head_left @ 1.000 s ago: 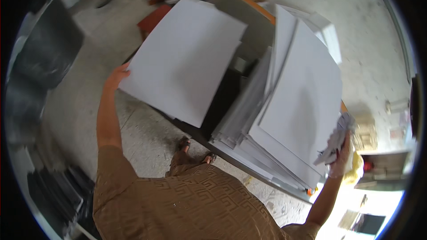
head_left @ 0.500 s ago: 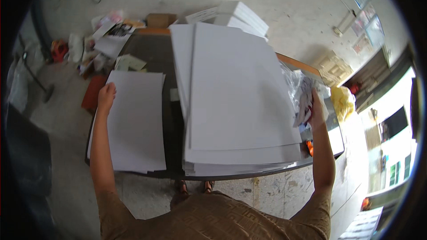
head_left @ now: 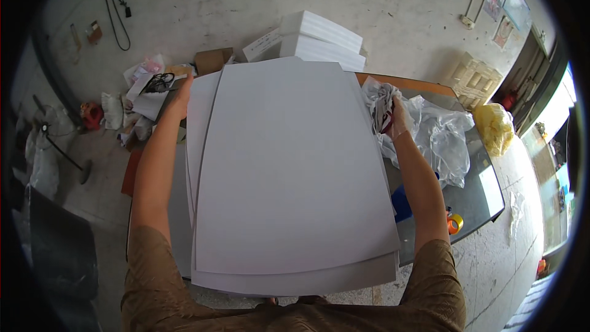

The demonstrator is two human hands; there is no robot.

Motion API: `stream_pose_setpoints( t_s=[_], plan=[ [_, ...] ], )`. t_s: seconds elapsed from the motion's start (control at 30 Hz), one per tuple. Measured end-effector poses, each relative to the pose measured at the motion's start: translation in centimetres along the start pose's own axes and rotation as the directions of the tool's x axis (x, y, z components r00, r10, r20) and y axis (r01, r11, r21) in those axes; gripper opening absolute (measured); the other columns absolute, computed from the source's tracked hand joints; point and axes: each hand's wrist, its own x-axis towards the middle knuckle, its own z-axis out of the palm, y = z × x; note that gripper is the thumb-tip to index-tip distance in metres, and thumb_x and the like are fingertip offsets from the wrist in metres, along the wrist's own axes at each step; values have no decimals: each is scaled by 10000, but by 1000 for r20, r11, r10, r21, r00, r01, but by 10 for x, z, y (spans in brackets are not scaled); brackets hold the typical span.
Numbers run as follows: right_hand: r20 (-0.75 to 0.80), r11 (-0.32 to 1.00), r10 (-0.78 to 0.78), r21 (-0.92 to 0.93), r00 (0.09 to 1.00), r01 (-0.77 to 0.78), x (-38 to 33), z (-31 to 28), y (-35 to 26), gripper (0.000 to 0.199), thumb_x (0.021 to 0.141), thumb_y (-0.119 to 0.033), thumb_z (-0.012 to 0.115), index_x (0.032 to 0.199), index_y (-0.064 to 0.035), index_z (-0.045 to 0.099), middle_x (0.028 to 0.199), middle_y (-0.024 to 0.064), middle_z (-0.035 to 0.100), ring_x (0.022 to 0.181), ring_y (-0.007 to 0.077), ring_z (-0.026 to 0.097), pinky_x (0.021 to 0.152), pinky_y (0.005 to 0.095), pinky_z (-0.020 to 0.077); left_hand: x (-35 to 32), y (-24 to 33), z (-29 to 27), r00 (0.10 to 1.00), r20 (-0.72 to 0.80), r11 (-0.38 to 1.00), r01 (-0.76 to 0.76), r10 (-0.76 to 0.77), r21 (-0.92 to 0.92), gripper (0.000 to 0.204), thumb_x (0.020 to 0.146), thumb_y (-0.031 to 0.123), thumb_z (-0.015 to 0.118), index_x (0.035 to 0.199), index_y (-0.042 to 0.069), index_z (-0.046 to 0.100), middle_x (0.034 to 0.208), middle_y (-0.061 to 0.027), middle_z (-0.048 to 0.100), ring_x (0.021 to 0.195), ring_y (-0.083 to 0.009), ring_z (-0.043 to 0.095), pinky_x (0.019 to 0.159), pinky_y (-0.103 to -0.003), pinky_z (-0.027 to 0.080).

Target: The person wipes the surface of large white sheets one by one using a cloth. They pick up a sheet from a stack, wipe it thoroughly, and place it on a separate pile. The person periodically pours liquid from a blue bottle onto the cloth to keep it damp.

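Note:
A tall stack of large white sheets (head_left: 295,166) lies in front of me, its layers slightly fanned at the left and near edges. My left hand (head_left: 182,99) is at the stack's far left edge, fingers stretched out and nothing visible in them. At the far right edge, my right hand (head_left: 399,118) is closed round a crumpled grey-white cloth (head_left: 382,103), pressed against the sheets' side. Part of a lower white sheet pile (head_left: 178,209) shows under my left forearm; the big stack hides most of it.
Crumpled clear plastic (head_left: 439,135) lies on the dark table (head_left: 473,200) at right, with orange and yellow tape rolls (head_left: 455,224) and a blue object (head_left: 401,203) near my right forearm. White foam blocks (head_left: 322,43) stand beyond the table. A yellow bag (head_left: 493,128) sits past its right end.
The big stack has shifted left over the smaller sheet pile. My left hand has gone from that pile to the stack's left edge; my right hand has moved left with the cloth.

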Motion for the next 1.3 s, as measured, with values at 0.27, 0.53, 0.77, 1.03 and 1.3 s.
stream_pose_setpoints(
  t_s=[0.27,0.53,0.77,1.03,1.3],
  plan=[
    [50,974,47,-226,998,-35,27,-10,4,442,995,-415,518,1220,-46,608,1060,79,694,873,200,677,790,360,570,3,13,90,966,228,973,73,-124,217,1215,669,969,379,1278,-68,552,1105,-149,670,971,-233,644,888,-368,500],
    [-115,918,-63,-397,991,12,2,12,-16,450,964,-478,564,1195,-96,623,1005,34,671,797,150,642,689,310,540,-29,14,156,997,51,996,57,-61,75,1286,660,988,311,1563,86,146,1576,-225,228,1430,-372,273,1112,-516,293],
    [35,788,-220,-582,975,199,-100,28,-101,487,968,-505,548,1187,-75,614,928,21,608,736,91,546,606,228,450,-303,-8,118,656,295,546,-748,695,377,657,999,521,410,1261,-56,582,1248,-208,621,1138,-318,610,1010,-398,440],
    [908,-576,-22,-353,418,737,-237,141,-22,392,933,-286,592,1253,-63,545,1109,117,614,765,231,610,673,345,529,-497,-125,173,298,465,-209,-609,834,765,476,952,421,567,1013,-37,684,1108,-191,663,1111,-324,611,933,-452,542],
    [865,-197,352,-306,358,932,-350,205,103,650,786,-313,751,1371,-160,512,1163,215,533,1033,362,549,862,491,473,-484,-160,179,335,387,-107,-622,859,776,508,951,425,549,1048,-57,677,1126,-210,649,1120,-335,600,996,-468,495]
  ],
)
